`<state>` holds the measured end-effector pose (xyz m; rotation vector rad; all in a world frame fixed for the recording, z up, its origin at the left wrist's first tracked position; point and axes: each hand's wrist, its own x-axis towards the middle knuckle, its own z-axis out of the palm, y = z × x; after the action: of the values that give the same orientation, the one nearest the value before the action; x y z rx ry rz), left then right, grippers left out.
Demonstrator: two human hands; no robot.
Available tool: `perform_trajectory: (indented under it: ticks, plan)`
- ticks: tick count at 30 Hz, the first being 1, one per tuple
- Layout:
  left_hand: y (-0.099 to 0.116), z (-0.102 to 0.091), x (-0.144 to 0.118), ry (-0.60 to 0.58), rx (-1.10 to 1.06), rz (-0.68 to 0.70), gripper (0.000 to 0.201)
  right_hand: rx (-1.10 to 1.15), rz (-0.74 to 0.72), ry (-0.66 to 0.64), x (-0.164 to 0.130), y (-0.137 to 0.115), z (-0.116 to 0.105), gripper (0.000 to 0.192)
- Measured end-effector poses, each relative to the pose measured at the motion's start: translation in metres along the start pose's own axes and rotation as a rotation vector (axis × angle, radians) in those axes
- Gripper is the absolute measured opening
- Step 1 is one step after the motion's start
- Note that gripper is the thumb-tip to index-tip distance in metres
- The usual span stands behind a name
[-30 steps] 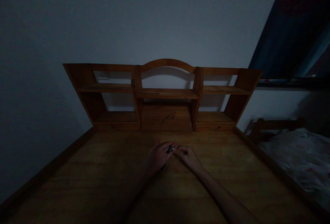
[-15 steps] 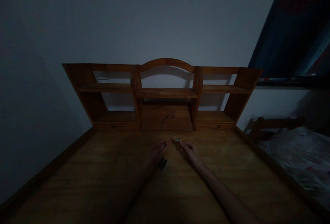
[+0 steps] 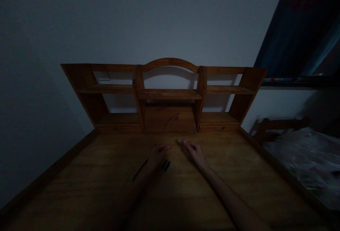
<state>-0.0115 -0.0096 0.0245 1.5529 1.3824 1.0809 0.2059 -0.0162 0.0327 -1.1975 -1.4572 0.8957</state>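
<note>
The room is very dark. My left hand (image 3: pixel 157 154) rests on the wooden desk (image 3: pixel 106 181), fingers loosely curled; whether it holds anything is not clear. A small dark object (image 3: pixel 166 165) lies on the desk just right of that hand. A thin dark stick-like thing (image 3: pixel 140 169) lies by my left wrist. My right hand (image 3: pixel 195 153) reaches forward and pinches a tiny shiny object (image 3: pixel 182 140) at its fingertips.
A wooden hutch (image 3: pixel 170 94) with bare shelves stands at the back of the desk against a pale wall. Raised rails edge the desk on both sides. A bed (image 3: pixel 302 160) with a wooden headboard lies to the right, under a dark window.
My hands, joined on a small object a second ago, have come apart. The right hand carried the shiny piece forward. The dark piece now lies on the desk by my left hand.
</note>
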Motion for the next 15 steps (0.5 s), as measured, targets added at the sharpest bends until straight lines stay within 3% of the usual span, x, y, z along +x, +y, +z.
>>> perform_trajectory:
  ticks: [2,8,15]
  plan:
    - [-0.003,-0.001,0.001,-0.013,0.002,0.056,0.035,-0.001,-0.007,0.016,0.002,0.001,-0.001,0.049]
    - [-0.018,-0.004,-0.006,-0.035,-0.051,0.040,0.033,0.007,-0.016,0.058,0.004,0.003,-0.003,0.051]
    - [-0.014,0.009,-0.040,-0.212,-0.134,0.083,0.039,-0.016,-0.062,0.027,0.000,0.001,-0.005,0.050]
